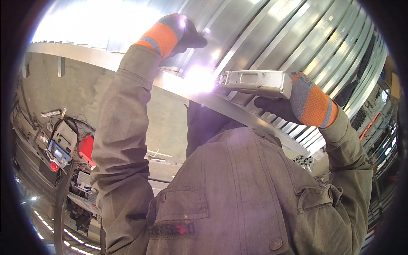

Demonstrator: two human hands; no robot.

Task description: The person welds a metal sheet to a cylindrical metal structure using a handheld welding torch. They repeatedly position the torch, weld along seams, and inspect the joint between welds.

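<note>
Orange-grey-black-gloved right hand (307,103) grips boxy silver metal tool (259,81), violet-white glare (199,78) at its left end; similarly gloved left hand (180,35) over long silver metal slats (293,40)

Harsh violet-white glare (199,79), bent edges

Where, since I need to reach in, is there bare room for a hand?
The metal slats above the boxy welding tool lie bare, as does concrete floor between the pale rail and left sleeve. Crowded: between left hand and right hand, around tool and glare; lower left, around the screen unit.
</note>
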